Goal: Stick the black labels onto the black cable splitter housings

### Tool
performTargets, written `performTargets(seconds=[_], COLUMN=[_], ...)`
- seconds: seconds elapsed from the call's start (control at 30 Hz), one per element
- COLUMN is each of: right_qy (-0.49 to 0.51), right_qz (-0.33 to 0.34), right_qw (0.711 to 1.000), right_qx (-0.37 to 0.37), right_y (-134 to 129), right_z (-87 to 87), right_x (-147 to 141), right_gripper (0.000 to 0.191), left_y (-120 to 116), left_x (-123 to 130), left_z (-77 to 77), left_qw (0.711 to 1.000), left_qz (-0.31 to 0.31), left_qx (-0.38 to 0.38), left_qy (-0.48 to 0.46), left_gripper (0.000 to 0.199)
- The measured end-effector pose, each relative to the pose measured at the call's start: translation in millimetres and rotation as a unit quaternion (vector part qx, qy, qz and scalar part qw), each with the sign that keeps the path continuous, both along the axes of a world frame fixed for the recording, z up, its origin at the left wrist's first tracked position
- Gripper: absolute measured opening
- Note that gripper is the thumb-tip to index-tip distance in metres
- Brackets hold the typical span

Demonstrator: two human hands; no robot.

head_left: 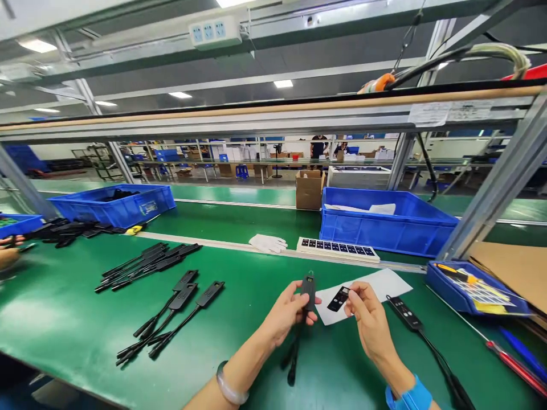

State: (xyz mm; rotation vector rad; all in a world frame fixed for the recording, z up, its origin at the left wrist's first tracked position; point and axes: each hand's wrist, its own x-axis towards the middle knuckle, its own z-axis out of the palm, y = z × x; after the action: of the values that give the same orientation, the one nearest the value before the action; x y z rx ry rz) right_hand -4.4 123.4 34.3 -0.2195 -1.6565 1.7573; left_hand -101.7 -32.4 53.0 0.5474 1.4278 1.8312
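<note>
My left hand [284, 313] is closed round a small black inline cable controller [308, 286], held upright with its short cables hanging below. Between the fingertips of my right hand [371, 322] is a black label [337, 300] with small light markings, just right of the controller and apart from it. Under the label lies a white paper sheet [392, 283]. To the right of my right hand rests another controller [407, 315] with markings on its face. Several similar black controllers [184, 295] with forked cables lie in groups on the left of the green table [77, 302].
A white glove [268, 243] and a strip of black labels [337, 249] lie behind my hands. Blue bins stand at the left [119, 206] and right [384, 222]. A blue tray [478, 290] and a red screwdriver [515, 364] are far right. Another person's hand [9, 250] shows far left.
</note>
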Motion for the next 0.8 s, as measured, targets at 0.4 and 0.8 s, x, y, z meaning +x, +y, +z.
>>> performTargets(seconds=[0.4,0.8], right_qy=[-0.064,-0.073], right_qz=[-0.001,0.016], right_qw=[0.998,0.997], right_qx=[0.021,0.016], right_y=[-10.0,-9.4], right_z=[-0.5,-1.5], right_x=[0.8,1.3], right_gripper=[0.028,0.026], left_y=[7.4,7.4], left_x=[28.0,29.6], left_z=[-6.4,-2.1], left_qw=[0.990,0.988], left_qz=[-0.123,-0.140], left_qx=[0.021,0.011], left_qy=[-0.072,-0.072], left_gripper=[0.058,0.063])
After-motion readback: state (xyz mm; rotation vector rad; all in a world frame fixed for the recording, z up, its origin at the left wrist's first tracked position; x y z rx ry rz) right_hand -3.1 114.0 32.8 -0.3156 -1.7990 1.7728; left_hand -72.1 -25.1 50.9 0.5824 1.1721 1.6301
